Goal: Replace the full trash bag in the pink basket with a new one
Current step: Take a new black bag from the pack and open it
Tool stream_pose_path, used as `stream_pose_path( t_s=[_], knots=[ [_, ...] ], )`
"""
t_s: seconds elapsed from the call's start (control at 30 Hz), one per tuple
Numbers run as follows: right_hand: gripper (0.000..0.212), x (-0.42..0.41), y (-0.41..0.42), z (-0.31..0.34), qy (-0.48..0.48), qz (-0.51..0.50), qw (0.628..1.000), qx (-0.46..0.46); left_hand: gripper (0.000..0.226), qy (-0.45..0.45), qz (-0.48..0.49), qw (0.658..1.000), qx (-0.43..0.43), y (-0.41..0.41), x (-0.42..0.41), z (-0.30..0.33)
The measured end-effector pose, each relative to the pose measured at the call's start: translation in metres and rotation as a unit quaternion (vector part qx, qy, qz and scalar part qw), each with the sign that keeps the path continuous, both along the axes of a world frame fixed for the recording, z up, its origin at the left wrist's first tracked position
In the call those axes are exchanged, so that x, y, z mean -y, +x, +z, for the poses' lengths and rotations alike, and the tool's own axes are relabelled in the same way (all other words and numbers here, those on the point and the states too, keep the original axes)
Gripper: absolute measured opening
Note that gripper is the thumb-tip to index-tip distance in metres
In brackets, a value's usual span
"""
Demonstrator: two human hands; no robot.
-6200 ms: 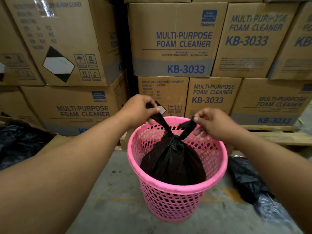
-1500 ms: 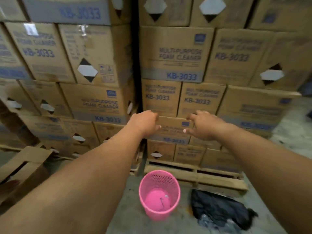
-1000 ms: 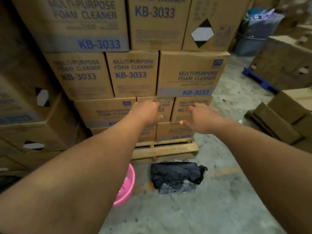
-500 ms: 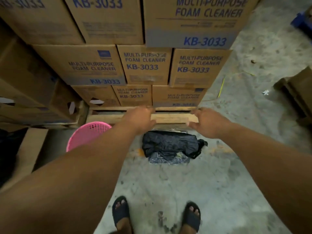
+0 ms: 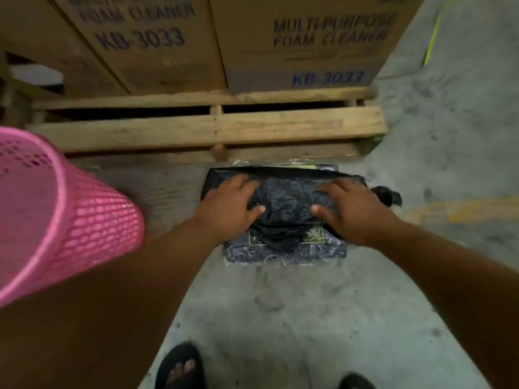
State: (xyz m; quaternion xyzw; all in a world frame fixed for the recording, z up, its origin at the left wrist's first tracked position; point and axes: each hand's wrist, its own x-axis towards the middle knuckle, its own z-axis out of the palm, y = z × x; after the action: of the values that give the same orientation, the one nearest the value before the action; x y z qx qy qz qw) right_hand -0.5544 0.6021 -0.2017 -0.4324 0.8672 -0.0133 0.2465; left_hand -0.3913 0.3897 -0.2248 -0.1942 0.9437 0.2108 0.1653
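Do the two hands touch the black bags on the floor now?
Touching. In the head view the left hand and right hand both lie flat on the black bags, fingers spread on the plastic with no gap.

Concrete floor (image 5: 295, 318): pallet (image 5: 213, 130), basket (image 5: 92, 228), bag pack (image 5: 286, 248).

Both arms reach forward and down, roughly parallel. The left hand (image 5: 230, 209) and right hand (image 5: 348, 211) lie palm-down side by side, slightly apart, fingers spread and relaxed, thumbs pointing inward toward each other.
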Motion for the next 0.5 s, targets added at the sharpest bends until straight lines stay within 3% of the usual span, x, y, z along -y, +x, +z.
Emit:
stream_pose_path(
  t_s=[0.17, 0.3, 0.4, 0.5],
  knots=[
    [0.085, 0.033, -0.028, -0.134, -0.036, 0.056, 0.997, -0.042, 0.080, -0.053, -0.070, 0.994, -0.058, -0.041, 0.020, -0.124],
    [0.102, 0.042, -0.040, -0.215, 0.011, 0.091, 0.994, -0.057, 0.104, -0.116, -0.106, 0.988, -0.010, -0.049, 0.029, -0.195],
    [0.104, 0.041, -0.041, -0.246, 0.001, 0.088, 0.993, -0.082, 0.114, -0.169, -0.084, 0.982, 0.008, -0.043, 0.029, -0.227],
    [0.102, 0.038, -0.042, -0.249, -0.013, 0.078, 0.991, -0.105, 0.117, -0.143, -0.072, 0.987, 0.000, -0.042, 0.031, -0.231]
  ],
)
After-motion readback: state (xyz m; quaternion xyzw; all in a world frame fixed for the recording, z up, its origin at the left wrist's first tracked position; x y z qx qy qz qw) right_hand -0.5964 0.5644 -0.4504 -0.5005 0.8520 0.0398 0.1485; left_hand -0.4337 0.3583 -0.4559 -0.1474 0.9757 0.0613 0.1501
